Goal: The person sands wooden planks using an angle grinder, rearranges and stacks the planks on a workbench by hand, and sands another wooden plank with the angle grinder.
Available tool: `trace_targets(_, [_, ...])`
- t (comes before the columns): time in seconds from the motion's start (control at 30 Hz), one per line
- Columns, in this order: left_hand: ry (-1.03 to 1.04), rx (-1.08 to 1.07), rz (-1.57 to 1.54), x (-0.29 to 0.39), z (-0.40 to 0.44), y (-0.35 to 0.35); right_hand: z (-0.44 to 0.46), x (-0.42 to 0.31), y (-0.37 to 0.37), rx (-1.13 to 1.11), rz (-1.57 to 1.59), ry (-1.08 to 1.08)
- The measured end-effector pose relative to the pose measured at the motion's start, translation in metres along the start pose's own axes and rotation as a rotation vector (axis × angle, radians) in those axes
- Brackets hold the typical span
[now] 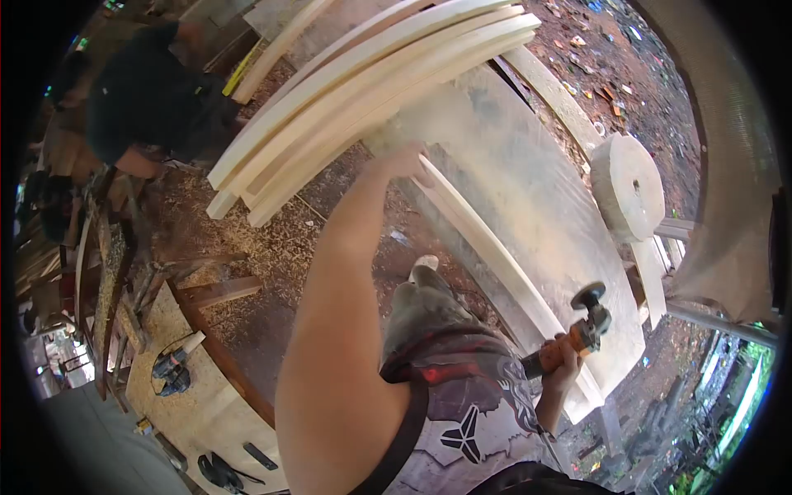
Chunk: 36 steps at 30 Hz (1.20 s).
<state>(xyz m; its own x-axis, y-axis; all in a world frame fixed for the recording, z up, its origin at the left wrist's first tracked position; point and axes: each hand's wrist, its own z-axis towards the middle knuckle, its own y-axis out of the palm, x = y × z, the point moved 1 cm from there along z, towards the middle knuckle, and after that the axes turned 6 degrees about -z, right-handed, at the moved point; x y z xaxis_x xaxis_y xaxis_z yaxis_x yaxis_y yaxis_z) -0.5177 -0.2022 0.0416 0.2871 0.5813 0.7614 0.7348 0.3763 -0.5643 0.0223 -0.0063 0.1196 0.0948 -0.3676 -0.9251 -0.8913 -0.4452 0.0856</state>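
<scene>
Your right hand (pixel 563 363) is gripping the grinder (pixel 584 337), fingers closing around its body, by the bench's right end. The disc (pixel 588 294) is pointing in over the bench (pixel 549 223). The strip (pixel 495 247) is lying along the bench's near edge, running from just beside your right hand to your left hand (pixel 407 161). That left hand is touching the strip's other end, near the bench's left end; blur is hiding its fingers, so you cannot tell how tightly they are closing. Beyond it, a stack (pixel 363 99) of curved pieces is lying across the left end, and a round block (pixel 623 190) is sitting by the far edge.
</scene>
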Motion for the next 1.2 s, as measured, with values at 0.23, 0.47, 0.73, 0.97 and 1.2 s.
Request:
trace_targets(0.23, [-0.077,0.317,-1.166,-0.030,0.013,0.068,0.057,-0.042,0.063,-0.284,-0.190,0.169])
trace_targets(0.47, [-0.105,0.784,-2.027,-0.017,0.020,0.118,0.105,-0.071,0.204,-0.559,-0.493,0.159])
trace_targets(0.73, [0.066,0.577,-2.152,-0.034,0.013,0.121,0.132,-0.067,0.331,-0.729,-0.636,0.225])
trace_targets(0.97, [0.134,0.457,-2.126,-0.040,0.011,0.121,0.142,-0.062,0.379,-0.836,-0.793,0.234])
trace_targets(1.2, [0.242,0.426,-2.148,-0.030,0.007,0.117,0.145,-0.045,0.342,-0.799,-0.959,0.140])
